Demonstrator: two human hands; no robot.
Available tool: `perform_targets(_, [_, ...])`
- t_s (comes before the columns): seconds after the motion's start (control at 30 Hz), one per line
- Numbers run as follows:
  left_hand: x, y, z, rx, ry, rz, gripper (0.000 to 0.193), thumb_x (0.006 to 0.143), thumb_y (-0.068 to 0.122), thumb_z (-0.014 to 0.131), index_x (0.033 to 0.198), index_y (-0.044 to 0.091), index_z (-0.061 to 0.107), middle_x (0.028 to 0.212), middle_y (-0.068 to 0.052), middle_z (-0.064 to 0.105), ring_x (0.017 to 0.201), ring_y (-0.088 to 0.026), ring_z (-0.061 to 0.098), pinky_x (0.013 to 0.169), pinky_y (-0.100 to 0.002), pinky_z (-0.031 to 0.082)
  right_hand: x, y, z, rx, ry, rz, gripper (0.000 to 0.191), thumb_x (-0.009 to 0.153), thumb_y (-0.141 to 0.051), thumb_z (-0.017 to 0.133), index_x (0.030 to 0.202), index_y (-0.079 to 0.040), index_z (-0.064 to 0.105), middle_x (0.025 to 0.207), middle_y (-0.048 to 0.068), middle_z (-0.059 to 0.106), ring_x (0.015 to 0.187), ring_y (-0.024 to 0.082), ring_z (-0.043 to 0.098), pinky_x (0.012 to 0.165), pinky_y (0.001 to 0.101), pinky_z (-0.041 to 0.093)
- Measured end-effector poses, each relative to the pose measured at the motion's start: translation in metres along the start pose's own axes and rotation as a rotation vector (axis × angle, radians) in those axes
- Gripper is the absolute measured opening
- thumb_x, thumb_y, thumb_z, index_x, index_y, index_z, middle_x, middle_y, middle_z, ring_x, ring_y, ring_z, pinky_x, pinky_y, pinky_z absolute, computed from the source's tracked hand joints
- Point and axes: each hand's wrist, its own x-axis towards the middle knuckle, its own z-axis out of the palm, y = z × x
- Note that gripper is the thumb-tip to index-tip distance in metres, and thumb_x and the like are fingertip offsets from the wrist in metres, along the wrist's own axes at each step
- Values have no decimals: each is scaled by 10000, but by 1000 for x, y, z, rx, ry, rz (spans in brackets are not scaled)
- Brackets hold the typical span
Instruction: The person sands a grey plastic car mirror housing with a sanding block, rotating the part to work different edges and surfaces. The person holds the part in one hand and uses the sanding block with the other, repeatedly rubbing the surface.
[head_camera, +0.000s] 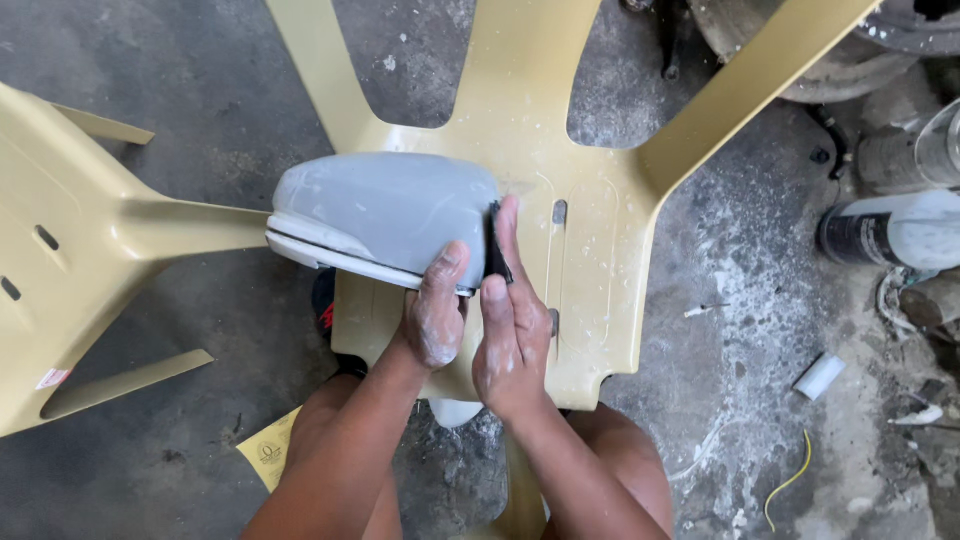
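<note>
Grey primed car mirror housing (385, 215), rounded and dusty with a pale rim along its lower edge, lies on the seat of an overturned cream plastic chair (590, 260), toward the seat's left side. Nearest the camera are the person's bare knees and forearms, and a folded yellow paper (268, 455) on the concrete floor (180, 100) beside the left leg. Above them, the left hand (437, 310), powdered with white dust, grips the housing's lower right edge, thumb up against the grey shell. Just beside it, the right hand (512, 325) is flattened with fingers straight, pressing a small piece of black abrasive sheet (495, 245) against the right end of the housing. Both hands touch the housing and lie close together.

To the right, on the dust-speckled floor, lie a short white tube piece (819, 375) and a thin yellow wire (790, 480). Farther right a black-and-white spray can (890, 232) lies on its side. A second cream plastic chair (70, 260) fills the left side. At the far top right sit round dark metal parts (850, 50), partly cut off by the frame.
</note>
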Motion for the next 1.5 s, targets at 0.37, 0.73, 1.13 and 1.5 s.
perform_targets(0.37, [-4, -12, 10, 389, -110, 150, 418, 1083, 307, 473, 1338, -10, 567, 1327, -89, 612, 1237, -202, 567, 1099, -353, 443, 1, -1, -10, 55, 14, 99, 649, 1127, -434, 379, 1557, 49, 433, 1633, 252, 412, 1532, 340, 343, 1299, 420, 216])
perform_targets(0.73, [-11, -6, 25, 516, -82, 132, 416, 1074, 305, 511, 1310, -36, 545, 1281, -110, 591, 1183, -208, 559, 1057, -373, 466, 12, -8, -10, 278, 31, 357, 691, 1097, -455, 371, 1595, 5, 502, 1405, 342, 617, 1275, 442, 536, 1154, 471, 400])
perform_targets(1.13, [3, 23, -16, 102, 29, 287, 419, 1074, 247, 540, 1373, -45, 509, 1457, -144, 535, 1327, -228, 527, 1178, -405, 418, -24, 27, -11, 673, 181, 294, 627, 1094, -336, 494, 1515, 128, 471, 1538, 362, 430, 1519, 466, 390, 1257, 500, 240])
perform_targets(1.5, [-8, 14, 6, 342, -205, 209, 438, 1139, 293, 475, 1403, -49, 543, 1324, -169, 595, 1250, -261, 559, 1133, -415, 470, 4, -8, 7, 122, -22, -23, 541, 1162, -333, 346, 1570, 18, 408, 1696, 245, 335, 1642, 362, 252, 1378, 468, 182])
